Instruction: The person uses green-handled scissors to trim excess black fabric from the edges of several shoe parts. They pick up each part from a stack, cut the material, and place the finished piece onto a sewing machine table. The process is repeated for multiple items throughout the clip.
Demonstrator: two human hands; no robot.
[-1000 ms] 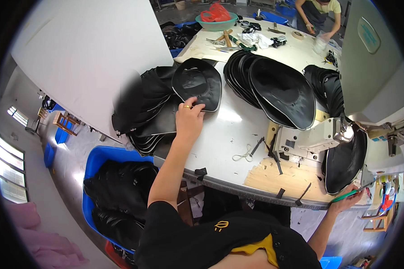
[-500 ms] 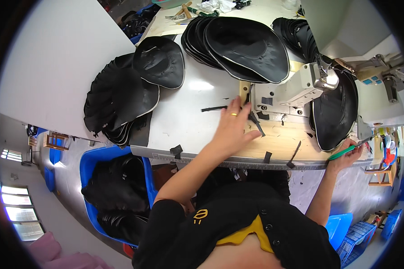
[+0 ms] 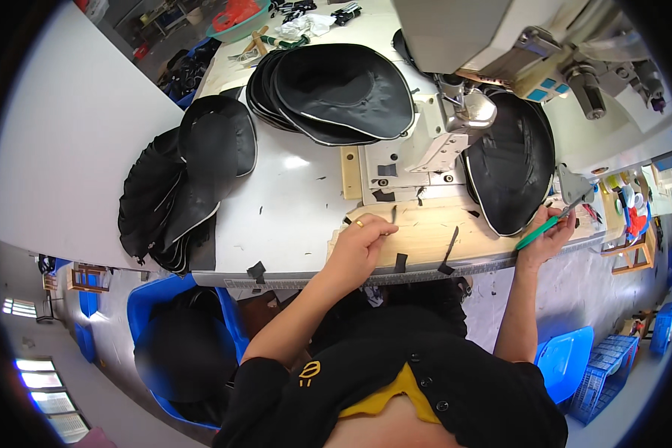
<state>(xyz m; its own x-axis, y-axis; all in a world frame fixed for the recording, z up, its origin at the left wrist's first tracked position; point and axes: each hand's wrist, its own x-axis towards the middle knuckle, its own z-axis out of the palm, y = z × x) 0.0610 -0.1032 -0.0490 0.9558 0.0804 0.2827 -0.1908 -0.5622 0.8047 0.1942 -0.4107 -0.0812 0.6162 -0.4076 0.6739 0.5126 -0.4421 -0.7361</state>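
My left hand is closed in a pinch above the wooden strip at the table's front. A thin black fabric strip stands up at its fingertips, and a dark bit shows by the knuckles. In my right hand, at the table's front right edge, are green-handled scissors, blades pointing away to the right. Just beyond that hand, a black rounded piece with white piping lies beside the sewing machine. Black scraps are scattered along the front edge.
A stack of black piped pieces lies behind the machine bed, and another pile at the table's left. A blue tub with black pieces stands on the floor at left. Blue crates stand at lower right.
My left hand has drawn back toward the front edge and gone from spread to pinched; the loose strips are gone from the white surface. The scissors stay in my right hand. The view has shifted.
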